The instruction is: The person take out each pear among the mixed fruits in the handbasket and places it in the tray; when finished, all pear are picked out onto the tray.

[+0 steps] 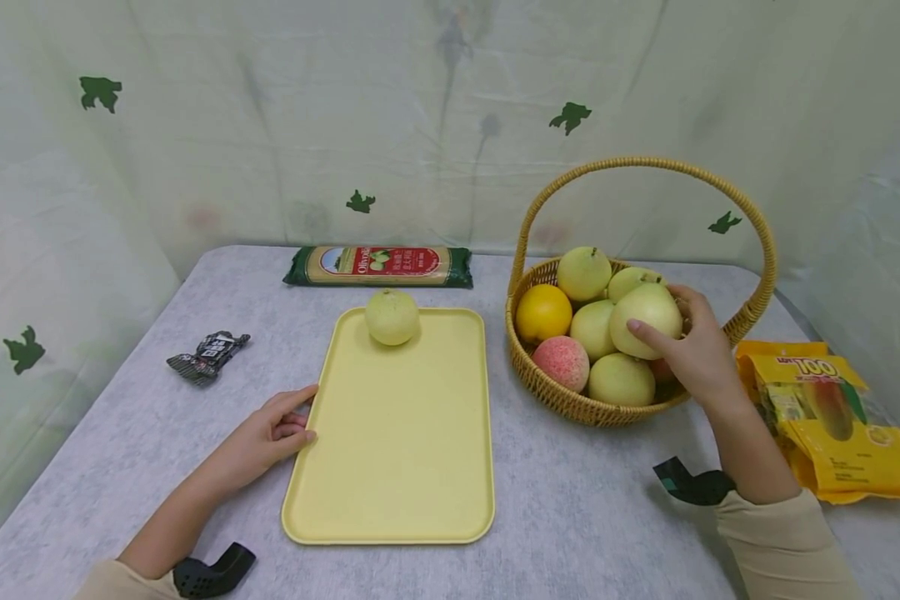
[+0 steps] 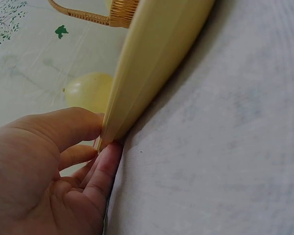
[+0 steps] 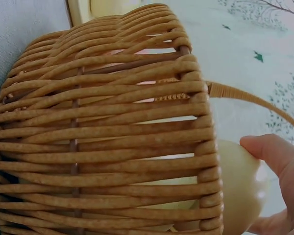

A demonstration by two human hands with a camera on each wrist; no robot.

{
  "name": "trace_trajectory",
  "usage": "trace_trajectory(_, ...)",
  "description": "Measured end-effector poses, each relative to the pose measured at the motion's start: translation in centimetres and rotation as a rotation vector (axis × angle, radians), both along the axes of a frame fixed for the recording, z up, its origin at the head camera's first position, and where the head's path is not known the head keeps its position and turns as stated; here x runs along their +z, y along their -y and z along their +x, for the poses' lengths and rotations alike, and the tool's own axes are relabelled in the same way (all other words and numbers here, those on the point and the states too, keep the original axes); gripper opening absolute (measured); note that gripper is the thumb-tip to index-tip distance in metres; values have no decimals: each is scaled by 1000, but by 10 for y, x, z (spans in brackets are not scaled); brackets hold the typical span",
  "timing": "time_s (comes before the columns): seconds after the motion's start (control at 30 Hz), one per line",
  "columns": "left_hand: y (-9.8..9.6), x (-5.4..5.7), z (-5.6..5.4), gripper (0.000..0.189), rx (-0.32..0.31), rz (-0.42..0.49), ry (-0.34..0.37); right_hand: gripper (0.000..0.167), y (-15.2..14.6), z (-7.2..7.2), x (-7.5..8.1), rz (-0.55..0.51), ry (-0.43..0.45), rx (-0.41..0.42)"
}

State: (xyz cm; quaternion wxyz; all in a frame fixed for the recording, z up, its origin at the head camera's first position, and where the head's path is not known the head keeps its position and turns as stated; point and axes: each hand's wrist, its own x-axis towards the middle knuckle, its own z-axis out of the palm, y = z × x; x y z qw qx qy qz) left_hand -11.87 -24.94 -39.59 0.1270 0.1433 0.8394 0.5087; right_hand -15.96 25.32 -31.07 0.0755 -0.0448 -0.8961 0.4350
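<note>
My right hand (image 1: 697,346) grips a pale green pear (image 1: 648,321) at the right side of a wicker basket (image 1: 562,404), thumb on the near side and fingers around the far side. In the right wrist view the weave hides the pear's lower part. Around it in the basket lie several more pale pears (image 1: 621,381), an orange (image 1: 543,313) and a pink peach (image 1: 562,363). My left hand (image 1: 258,442) pinches the left rim of a yellow tray (image 1: 390,450), with the thumb and fingers on either side of the edge. Another pear (image 1: 392,317) sits at the tray's far end.
Behind the tray lies a pasta packet (image 1: 390,262). A black wrapped item (image 1: 208,357) is on the left of the grey table (image 1: 157,433). Yellow mango-print bags (image 1: 840,425) lie right of the basket, whose tall handle (image 1: 648,162) arches overhead. A pale curtain hangs behind.
</note>
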Motion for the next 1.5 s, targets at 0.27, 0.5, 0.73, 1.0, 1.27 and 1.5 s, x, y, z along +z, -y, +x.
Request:
trace_trajectory(0.27,-1,0,0,64,-1,2,-3,86,12,8,8,-36,-64,-12)
trace_trajectory(0.5,-1,1,0,64,-1,-4,0,76,42,22,19,-110,-236,153)
trace_trajectory(0.73,0,1,0,64,-4,-3,-3,78,84,25,25,-208,-323,340)
trace_trajectory(1.0,0,0,0,64,-4,6,-4,76,147,2,12,-310,-321,472)
trace_trajectory(1.27,0,0,-1,65,1,1,2,75,189,-33,-22,-339,-269,449)
trace_trajectory(1.5,0,-1,-1,65,5,12,9,74,203,-58,-49,-317,-219,365)
